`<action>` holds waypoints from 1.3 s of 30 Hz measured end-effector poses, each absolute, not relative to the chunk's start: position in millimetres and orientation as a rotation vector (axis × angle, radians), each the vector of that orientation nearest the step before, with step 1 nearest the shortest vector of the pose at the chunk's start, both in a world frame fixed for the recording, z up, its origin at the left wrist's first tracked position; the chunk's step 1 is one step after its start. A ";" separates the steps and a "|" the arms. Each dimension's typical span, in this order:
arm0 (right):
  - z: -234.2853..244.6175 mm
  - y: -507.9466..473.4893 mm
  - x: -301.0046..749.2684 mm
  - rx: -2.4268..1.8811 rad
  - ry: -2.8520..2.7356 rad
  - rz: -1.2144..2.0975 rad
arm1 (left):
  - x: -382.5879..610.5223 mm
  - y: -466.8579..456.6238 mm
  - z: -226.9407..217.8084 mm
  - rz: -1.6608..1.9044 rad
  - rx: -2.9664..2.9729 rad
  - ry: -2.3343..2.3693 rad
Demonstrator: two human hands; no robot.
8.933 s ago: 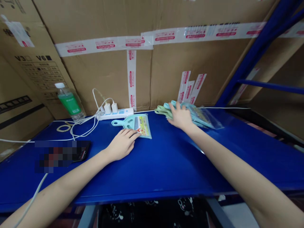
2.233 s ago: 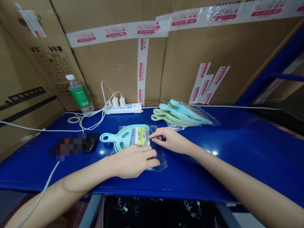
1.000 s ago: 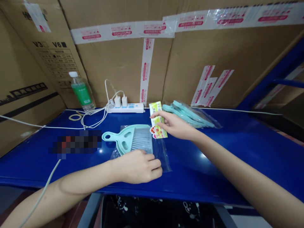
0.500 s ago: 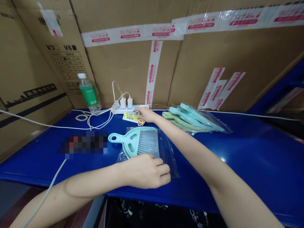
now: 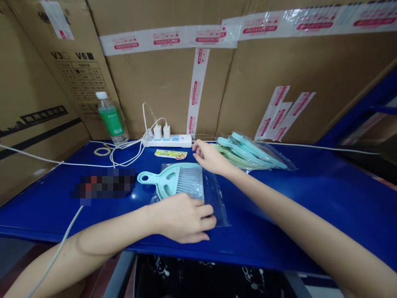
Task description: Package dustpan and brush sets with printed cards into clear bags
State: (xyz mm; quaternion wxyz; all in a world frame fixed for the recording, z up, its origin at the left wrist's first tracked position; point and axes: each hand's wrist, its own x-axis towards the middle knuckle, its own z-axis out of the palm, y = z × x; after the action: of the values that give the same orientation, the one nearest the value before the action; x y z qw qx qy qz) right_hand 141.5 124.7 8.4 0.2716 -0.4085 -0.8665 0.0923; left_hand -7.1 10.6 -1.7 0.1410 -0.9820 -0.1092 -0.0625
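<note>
My left hand [image 5: 182,217], lower centre, has its grip curled shut on the near end of the clear bag [image 5: 217,198], pinning it to the tabletop [image 5: 310,198] so the dustpan [image 5: 167,186] inside, I think, cannot slide. My right hand [image 5: 209,157], grip loose and empty, hovers at the bag's upper edge, beside the label card [image 5: 170,154].

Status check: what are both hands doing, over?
Left hand pinning clear bag with teal dustpan. Right hand empty at bag's far edge. Paper card lies beside power strip.
</note>
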 end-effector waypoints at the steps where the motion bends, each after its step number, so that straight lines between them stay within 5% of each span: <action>1: 6.2 117.3 150.2 -1.121 -2.272 0.338 | -8.2 12.6 1.7 -0.173 -2.838 -0.334; 8: -9.8 82.0 189.0 -1.167 -1.960 1.149 | -36.7 38.1 35.8 0.110 -2.514 -1.096; 16: -14.1 75.7 196.4 -1.135 -1.550 1.600 | -64.8 45.7 58.6 0.383 -2.791 -1.450; 24: -1.4 62.9 189.2 -1.181 -1.340 1.733 | -65.9 56.9 50.9 0.426 -2.851 -1.444; 39: -5.4 61.6 185.2 -1.045 -1.263 1.783 | -56.1 53.0 41.5 -0.059 -2.825 -1.273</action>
State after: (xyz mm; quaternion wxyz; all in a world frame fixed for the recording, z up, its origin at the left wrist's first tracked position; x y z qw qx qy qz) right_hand 185.2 61.6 -5.4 0.3521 -0.4038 -0.4880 0.6891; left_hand -56.1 53.0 41.5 0.0210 -0.9113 -0.4107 -0.0189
